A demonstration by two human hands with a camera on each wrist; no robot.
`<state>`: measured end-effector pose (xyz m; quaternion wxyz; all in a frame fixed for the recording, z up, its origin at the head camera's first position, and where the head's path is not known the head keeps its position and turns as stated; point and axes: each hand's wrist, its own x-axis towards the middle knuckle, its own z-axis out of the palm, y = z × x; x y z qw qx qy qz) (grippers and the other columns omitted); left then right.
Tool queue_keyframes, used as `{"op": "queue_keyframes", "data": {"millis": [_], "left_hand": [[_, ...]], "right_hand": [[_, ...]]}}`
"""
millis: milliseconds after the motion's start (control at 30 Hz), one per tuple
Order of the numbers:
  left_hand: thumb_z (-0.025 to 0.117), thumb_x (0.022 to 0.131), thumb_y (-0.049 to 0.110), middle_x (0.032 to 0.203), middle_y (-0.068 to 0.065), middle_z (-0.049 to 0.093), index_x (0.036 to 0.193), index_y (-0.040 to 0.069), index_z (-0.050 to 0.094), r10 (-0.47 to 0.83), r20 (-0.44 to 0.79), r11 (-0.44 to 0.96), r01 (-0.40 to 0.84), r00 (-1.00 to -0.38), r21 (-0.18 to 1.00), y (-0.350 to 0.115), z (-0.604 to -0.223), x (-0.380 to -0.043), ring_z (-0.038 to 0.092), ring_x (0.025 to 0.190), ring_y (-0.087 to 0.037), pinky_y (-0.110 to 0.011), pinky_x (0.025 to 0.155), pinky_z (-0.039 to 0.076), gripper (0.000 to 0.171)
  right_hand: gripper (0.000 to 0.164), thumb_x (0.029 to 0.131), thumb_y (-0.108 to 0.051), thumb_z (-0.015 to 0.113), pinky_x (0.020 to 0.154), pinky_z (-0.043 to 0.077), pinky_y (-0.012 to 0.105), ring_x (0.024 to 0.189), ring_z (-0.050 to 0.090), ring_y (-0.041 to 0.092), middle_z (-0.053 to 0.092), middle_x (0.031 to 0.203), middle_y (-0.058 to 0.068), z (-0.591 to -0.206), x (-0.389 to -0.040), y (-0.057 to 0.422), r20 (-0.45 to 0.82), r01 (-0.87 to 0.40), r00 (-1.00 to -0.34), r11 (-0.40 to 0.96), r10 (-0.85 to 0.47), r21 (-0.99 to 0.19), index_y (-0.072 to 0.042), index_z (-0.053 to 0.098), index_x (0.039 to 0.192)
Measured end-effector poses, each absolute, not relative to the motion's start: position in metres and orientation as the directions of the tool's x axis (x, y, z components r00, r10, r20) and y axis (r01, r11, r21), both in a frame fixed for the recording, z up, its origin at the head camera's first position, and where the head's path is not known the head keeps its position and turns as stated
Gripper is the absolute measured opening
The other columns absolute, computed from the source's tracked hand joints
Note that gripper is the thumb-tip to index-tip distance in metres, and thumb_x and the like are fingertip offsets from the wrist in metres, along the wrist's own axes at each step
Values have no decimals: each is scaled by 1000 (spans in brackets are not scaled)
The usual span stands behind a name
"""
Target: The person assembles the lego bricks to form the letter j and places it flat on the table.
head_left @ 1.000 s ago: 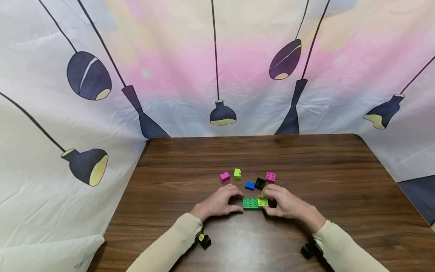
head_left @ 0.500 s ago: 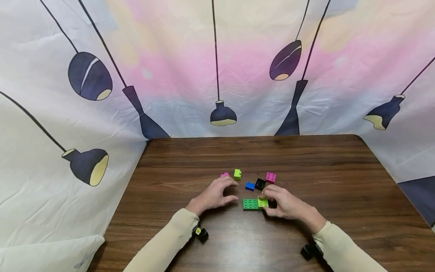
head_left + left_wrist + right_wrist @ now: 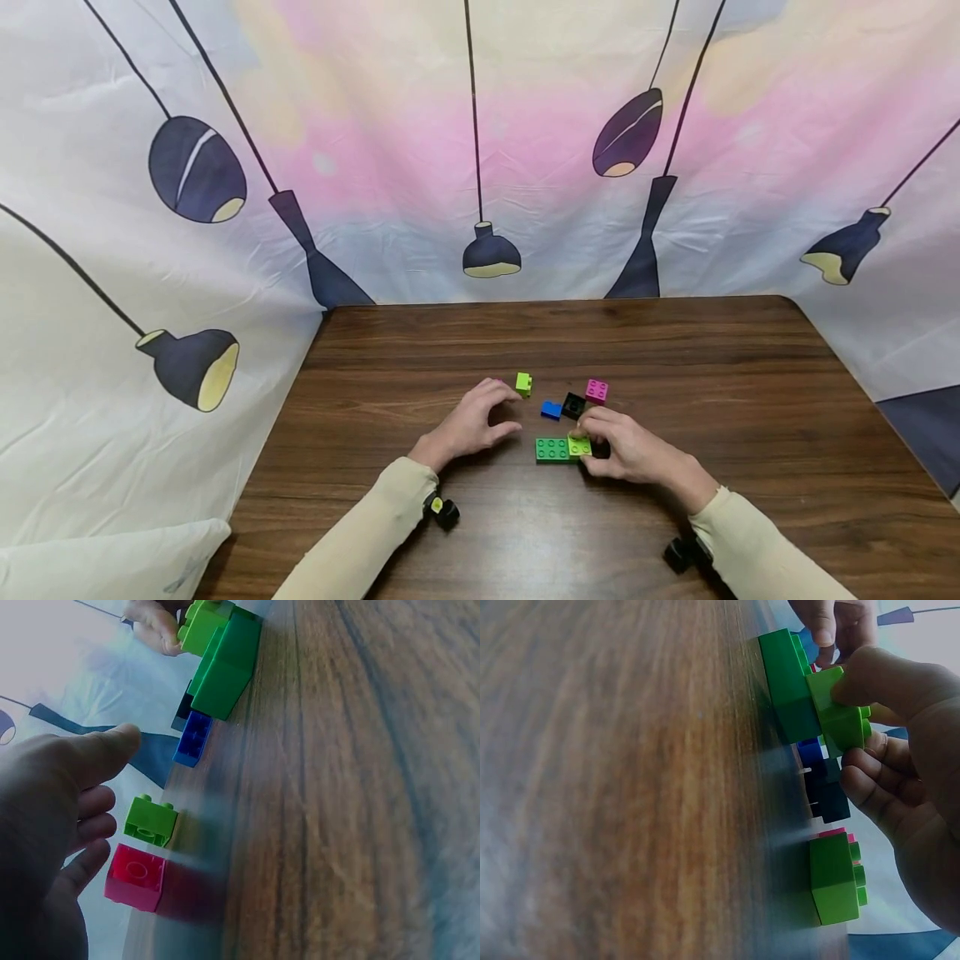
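My right hand (image 3: 637, 446) pinches a lime-green brick (image 3: 580, 447) between thumb and fingers. That brick sits on the right end of a longer green brick (image 3: 551, 450), which lies on the table. My left hand (image 3: 468, 421) hovers to the left, thumb and fingers apart with nothing between them. Beyond its fingertips are a second lime brick (image 3: 150, 820) and a pink brick (image 3: 135, 877) in the left wrist view; the hand hides nearly all of that pink brick in the head view.
A blue brick (image 3: 551, 409), a black brick (image 3: 573, 406) and a pink square brick (image 3: 597, 391) lie behind the green one. Another green brick (image 3: 836, 877) shows near my right hand in the right wrist view. All rest on a wooden table (image 3: 420, 350) before a printed cloth.
My left hand has left the green brick's left end and moved back and left, now covering most of the pink brick. My right hand has kept its place on the lime brick.
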<state>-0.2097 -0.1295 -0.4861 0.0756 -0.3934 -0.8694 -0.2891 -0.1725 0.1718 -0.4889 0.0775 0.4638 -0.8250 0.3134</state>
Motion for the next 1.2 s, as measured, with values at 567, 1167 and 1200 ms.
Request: {"op": "queue_keyframes", "data": {"millis": [567,1167,1200], "left_hand": [[78,84,23,119,-3,61,117,8,66,576,396,552,698,-715,457,-138,-489,-222,54,114,-19,-40,97,47,39],[67,92,28,115,-4,64,117,8,67,464,368,630,592,-806,503,-148,-491,-236,59,108,-19,-40,92,50,32],[67,92,27,114,-4,64,115,8,67,453,373,635,587,-810,502,-148,-492,-236,59,107,-19,-40,92,50,30]], "right_hand": [[24,77,-12,76,69,51,21,83,56,7,60,100,-2,-491,-175,171,436,-824,-546,366,-715,-432,-10,66,98],[24,77,-12,76,69,52,21,84,56,7,60,100,-1,-489,-174,172,434,-827,-541,364,-720,-428,-9,66,100],[24,77,-12,76,69,52,21,84,56,7,60,100,-2,-489,-174,171,433,-826,-544,367,-719,-428,-9,66,100]]}}
